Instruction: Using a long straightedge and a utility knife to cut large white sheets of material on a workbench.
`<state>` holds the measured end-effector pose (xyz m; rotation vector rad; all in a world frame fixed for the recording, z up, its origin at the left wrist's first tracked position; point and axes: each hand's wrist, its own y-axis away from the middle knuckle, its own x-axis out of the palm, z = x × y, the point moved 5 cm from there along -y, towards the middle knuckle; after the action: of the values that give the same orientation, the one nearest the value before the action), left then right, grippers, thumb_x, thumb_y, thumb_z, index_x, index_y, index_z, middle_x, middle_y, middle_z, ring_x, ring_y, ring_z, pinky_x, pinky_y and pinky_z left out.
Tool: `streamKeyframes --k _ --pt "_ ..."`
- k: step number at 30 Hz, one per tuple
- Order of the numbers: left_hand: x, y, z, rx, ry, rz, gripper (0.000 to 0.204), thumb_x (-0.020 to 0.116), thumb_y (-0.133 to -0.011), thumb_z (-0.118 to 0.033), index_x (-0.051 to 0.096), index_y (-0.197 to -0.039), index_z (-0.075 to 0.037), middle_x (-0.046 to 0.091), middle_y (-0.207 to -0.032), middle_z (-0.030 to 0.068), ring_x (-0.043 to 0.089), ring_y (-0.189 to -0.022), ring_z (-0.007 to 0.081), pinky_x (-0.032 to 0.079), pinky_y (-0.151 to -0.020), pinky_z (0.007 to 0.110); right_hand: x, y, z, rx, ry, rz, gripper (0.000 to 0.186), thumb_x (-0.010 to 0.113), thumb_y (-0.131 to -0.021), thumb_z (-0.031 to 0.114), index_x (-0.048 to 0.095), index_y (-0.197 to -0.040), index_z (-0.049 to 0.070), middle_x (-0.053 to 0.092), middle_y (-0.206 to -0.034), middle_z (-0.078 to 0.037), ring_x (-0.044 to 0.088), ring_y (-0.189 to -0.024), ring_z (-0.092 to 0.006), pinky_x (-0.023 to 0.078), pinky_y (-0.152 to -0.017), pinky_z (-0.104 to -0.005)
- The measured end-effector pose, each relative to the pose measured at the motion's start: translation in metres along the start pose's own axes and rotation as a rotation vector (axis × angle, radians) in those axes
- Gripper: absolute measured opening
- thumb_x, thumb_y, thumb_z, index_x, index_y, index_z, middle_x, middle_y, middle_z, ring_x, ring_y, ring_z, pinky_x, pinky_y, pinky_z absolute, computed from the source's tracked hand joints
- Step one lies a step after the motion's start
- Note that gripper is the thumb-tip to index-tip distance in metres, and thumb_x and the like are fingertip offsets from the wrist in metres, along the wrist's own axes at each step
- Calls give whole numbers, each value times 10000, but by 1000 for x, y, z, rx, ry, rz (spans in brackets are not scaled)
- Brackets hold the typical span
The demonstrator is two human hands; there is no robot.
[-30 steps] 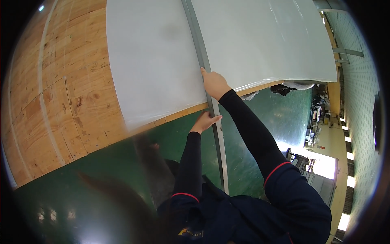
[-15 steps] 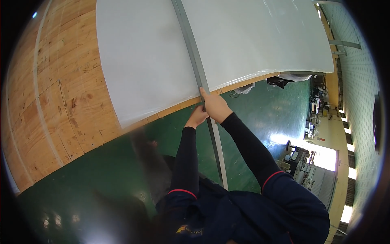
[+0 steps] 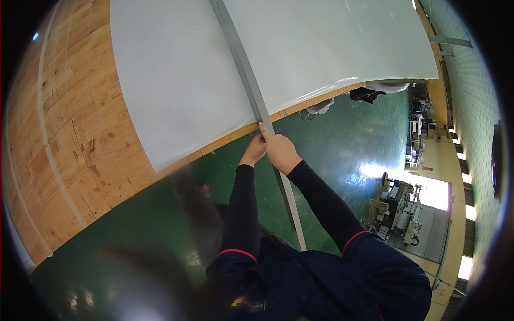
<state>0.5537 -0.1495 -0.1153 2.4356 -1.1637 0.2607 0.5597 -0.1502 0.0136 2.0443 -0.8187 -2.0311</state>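
Note:
A long grey metal bar (image 3: pixel 238 59) lies across the white sheet material (image 3: pixel 176 69) and sticks out past the table edge toward my body. My right hand (image 3: pixel 281 152) is closed over the bar just off that edge, its index finger stretched along the top. My left hand (image 3: pixel 254 150) is at the bar's left side, fingers curled in against it or just below. Its fingertips are partly hidden by the bar and right hand, so what they hold cannot be made out.
The wooden table (image 3: pixel 80 134) shows bare boards at the left. Dark and clear-wrapped material (image 3: pixel 367 95) hangs under its far edge. Green floor (image 3: pixel 342 139) lies below. Machines (image 3: pixel 399 211) stand at the right. A blurred leg (image 3: pixel 195 214) shows left of my arm.
Both hands have shifted slightly toward my body along the bar, so the right fingertip now sits at the table edge rather than over the sheet. The whole view has shifted a little.

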Motion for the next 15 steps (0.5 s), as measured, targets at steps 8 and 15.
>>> streamKeyframes --k 8,15 --pt "-34 41 14 -98 -259 91 343 532 -721 -305 520 -612 21 509 -520 85 503 -512 142 388 -502 285 -8 11 14 8 -235 -49 545 419 -717 33 253 -1234 75 510 -636 -165 532 -582 -272 423 -548 -361" --pt "-79 80 -153 591 -1044 -309 180 577 -630 -93 560 -808 -68 528 -781 73 507 -730 227 397 -632 309 45 12 -38 307 -1909 -243 327 366 -830 126 353 -1150 60 400 -545 -30 343 -378 -76 322 -351 -208"
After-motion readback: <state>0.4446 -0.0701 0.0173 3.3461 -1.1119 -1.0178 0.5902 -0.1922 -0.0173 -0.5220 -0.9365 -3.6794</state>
